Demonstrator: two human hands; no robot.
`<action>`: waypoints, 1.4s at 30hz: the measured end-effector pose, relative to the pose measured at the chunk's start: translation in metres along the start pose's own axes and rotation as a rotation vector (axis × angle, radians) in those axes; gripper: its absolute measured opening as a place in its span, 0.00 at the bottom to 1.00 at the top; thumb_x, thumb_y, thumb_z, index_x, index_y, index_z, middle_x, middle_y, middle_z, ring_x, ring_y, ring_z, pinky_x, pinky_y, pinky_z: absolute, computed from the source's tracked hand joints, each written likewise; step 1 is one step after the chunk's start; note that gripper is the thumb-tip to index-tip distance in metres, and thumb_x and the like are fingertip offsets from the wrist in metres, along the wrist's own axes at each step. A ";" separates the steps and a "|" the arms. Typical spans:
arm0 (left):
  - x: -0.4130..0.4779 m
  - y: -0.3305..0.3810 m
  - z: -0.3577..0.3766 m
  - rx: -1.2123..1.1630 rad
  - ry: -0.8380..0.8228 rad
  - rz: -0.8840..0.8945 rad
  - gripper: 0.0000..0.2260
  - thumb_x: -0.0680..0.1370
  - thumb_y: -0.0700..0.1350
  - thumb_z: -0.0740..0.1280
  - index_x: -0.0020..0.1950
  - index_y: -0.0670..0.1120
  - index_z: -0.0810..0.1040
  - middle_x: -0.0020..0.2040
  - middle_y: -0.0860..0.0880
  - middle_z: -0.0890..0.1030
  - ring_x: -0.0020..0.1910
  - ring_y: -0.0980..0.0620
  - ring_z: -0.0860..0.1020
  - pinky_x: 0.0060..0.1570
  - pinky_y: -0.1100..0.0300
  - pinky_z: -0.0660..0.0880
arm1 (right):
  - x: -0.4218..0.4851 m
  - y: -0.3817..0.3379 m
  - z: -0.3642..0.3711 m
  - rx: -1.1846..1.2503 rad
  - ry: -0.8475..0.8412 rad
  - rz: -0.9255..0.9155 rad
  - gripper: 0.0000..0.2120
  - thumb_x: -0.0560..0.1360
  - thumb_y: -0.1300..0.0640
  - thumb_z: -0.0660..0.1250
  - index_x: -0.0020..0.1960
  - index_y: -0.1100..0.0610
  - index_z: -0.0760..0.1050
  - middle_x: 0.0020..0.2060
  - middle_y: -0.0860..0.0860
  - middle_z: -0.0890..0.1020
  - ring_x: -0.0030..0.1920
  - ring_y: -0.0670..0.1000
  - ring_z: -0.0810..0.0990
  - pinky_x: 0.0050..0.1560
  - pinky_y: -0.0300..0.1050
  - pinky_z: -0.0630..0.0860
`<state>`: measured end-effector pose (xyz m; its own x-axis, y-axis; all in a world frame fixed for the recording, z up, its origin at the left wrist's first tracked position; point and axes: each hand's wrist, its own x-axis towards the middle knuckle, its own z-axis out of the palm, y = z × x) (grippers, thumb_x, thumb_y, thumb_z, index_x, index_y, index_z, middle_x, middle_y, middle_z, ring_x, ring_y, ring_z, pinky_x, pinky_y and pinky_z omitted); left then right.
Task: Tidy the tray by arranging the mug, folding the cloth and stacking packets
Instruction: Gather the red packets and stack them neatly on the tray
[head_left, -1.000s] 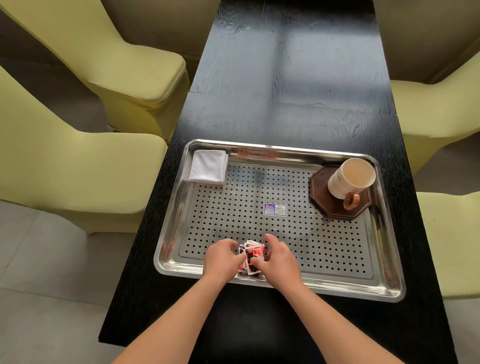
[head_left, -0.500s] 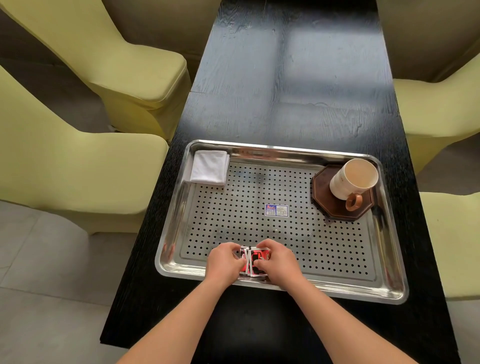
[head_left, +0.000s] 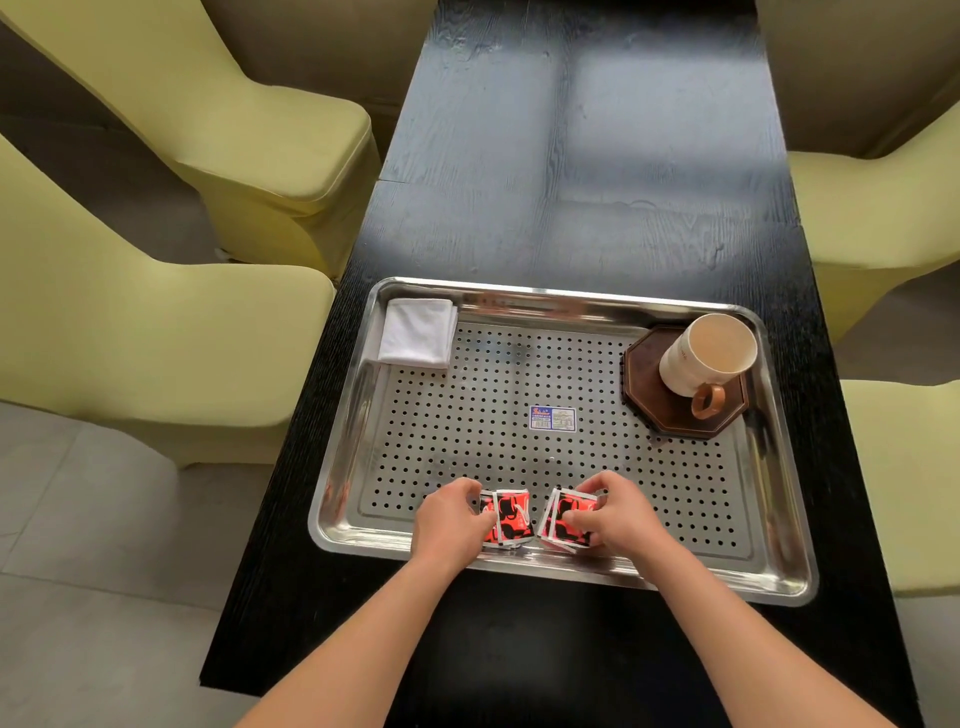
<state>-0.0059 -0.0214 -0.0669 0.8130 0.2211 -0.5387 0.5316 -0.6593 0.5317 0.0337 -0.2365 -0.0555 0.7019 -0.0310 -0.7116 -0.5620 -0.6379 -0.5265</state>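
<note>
A steel perforated tray (head_left: 779, 519) lies on the black table. At its near edge sit two small piles of red-and-black packets. My left hand (head_left: 449, 522) grips the left pile of packets (head_left: 511, 517). My right hand (head_left: 618, 517) grips the right pile of packets (head_left: 566, 519). A gap separates the two piles. A folded white cloth (head_left: 418, 332) rests in the tray's far left corner. The cream mug (head_left: 706, 356) with a brown handle stands upright on a dark octagonal coaster (head_left: 654, 405) at the far right.
A small blue-and-white sticker (head_left: 552, 418) marks the tray's middle. The black table (head_left: 571, 182) stretches away beyond the tray. Yellow-green chairs (head_left: 156, 332) stand along both sides, close to the table's edges.
The packets were held together as one bunch between both hands. Now they are split into two piles, and my hands have moved apart sideways along the tray's near edge.
</note>
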 end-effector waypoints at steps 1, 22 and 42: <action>0.000 0.001 0.000 0.005 0.000 -0.001 0.20 0.76 0.50 0.71 0.68 0.50 0.77 0.57 0.50 0.84 0.55 0.52 0.80 0.58 0.55 0.76 | 0.001 -0.002 0.002 -0.081 0.012 -0.022 0.18 0.70 0.59 0.78 0.55 0.55 0.74 0.46 0.54 0.83 0.45 0.54 0.84 0.48 0.55 0.83; 0.002 -0.002 0.002 0.012 -0.005 -0.023 0.18 0.77 0.45 0.72 0.67 0.52 0.78 0.48 0.54 0.82 0.48 0.54 0.80 0.53 0.55 0.80 | -0.002 -0.026 0.049 -0.776 0.163 -0.469 0.26 0.69 0.37 0.73 0.63 0.45 0.74 0.58 0.49 0.70 0.62 0.52 0.65 0.63 0.50 0.68; 0.004 -0.004 0.000 -0.019 -0.025 -0.055 0.15 0.78 0.42 0.66 0.63 0.51 0.82 0.52 0.51 0.85 0.48 0.52 0.81 0.48 0.57 0.78 | 0.003 -0.033 0.067 -0.725 0.180 -0.557 0.17 0.70 0.45 0.71 0.57 0.47 0.76 0.53 0.47 0.73 0.61 0.53 0.66 0.68 0.51 0.61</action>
<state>-0.0048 -0.0174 -0.0714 0.7762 0.2382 -0.5838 0.5799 -0.6332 0.5127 0.0247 -0.1646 -0.0712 0.8793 0.3443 -0.3289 0.2448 -0.9193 -0.3081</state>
